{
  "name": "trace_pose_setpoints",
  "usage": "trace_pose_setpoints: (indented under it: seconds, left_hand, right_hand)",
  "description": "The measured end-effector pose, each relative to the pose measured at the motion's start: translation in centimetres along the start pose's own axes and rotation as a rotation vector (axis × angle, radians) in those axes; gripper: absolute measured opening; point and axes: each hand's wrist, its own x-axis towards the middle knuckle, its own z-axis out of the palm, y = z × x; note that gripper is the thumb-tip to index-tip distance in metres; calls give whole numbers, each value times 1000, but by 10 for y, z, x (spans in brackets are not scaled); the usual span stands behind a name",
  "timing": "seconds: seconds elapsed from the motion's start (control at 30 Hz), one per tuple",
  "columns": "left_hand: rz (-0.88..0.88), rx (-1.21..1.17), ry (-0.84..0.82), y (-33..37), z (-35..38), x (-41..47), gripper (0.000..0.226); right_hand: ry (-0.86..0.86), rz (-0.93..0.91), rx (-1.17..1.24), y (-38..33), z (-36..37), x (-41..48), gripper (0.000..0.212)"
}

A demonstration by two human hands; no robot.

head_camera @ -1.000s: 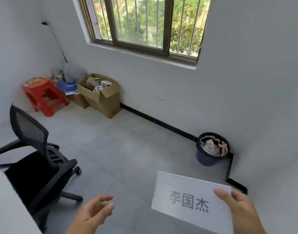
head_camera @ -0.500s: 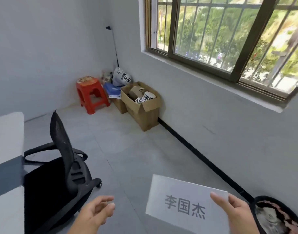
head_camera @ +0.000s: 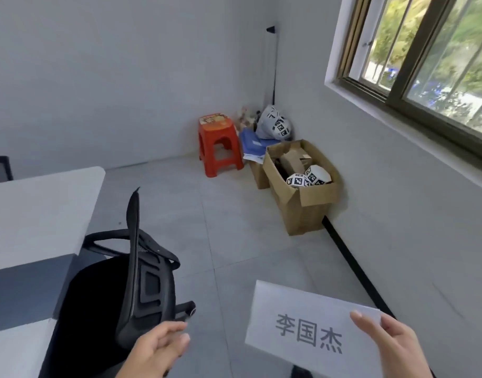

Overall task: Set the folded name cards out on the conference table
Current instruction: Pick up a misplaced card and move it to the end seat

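The right hand (head_camera: 395,347) grips a white name card (head_camera: 308,327) by its right edge, thumb lying across the printed face and fingers behind; the card is held in the air low in the view, over the grey tiled floor (head_camera: 228,227), and bears three dark printed characters. The left hand (head_camera: 155,350) is empty, fingers loosely spread and slightly curled, hovering just beside the back of a black mesh office chair (head_camera: 133,274); whether it touches the chair cannot be told. The chair is tucked at the near corner of the conference table (head_camera: 35,208), whose pale top fills the left side of the view.

Against the wall under the window (head_camera: 425,58) stands an open cardboard box (head_camera: 302,197), flaps up. Inside it lie folded brown cardboard pieces and, toward its right end, two white many-sided blocks (head_camera: 310,177) printed with black square markers. A smaller cardboard box (head_camera: 257,173) sits touching it on the far side, a blue folder (head_camera: 252,143) and papers lying on top. Behind those, in the room's corner, a pale plastic bag (head_camera: 272,125) holds more marker-printed blocks. A red plastic stool (head_camera: 219,144) stands just beside the small box
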Motion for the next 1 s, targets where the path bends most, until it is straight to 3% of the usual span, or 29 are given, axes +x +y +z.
trace_pose_setpoints:
  seconds: [0.13, 0.27, 0.37, 0.4, 0.43, 0.53, 0.57, 0.83, 0.93, 1.0]
  left_hand:
    - [4, -47, 88, 45, 4, 36, 17]
    - [-38, -120, 227, 55, -11, 52, 18]
    - [-79, -203, 322, 45, -35, 65, 18]
    - [-101, -236, 343, 42, -44, 70, 18]
    - [-121, -270, 363, 39, -54, 76, 19]
    - [-148, -345, 415, 32, -94, 98, 21]
    - [-144, -357, 435, 30, -107, 106, 20]
    - [-75, -469, 628, 30, -200, 139, 35]
    - [-65, -533, 725, 28, -221, 148, 54]
    - [-50, -589, 777, 28, -231, 158, 57]
  right_hand:
    - [-165, -38, -73, -53, 35, 93, 35]
    - [-389, -52, -145, -99, 95, 152, 20]
    - [-553, -29, -232, -118, 158, 183, 70]
    - [-585, -23, -263, -119, 180, 192, 77]
    - [-617, -17, -278, -122, 205, 197, 70]
    - [-684, -35, -326, -122, 279, 208, 18]
    - [-713, -27, -357, -122, 301, 210, 15]
    - [-996, -61, -465, -147, 462, 211, 13]
    - [-1098, -44, -509, -155, 513, 217, 12]
    - [-1206, -34, -541, -158, 547, 224, 32]
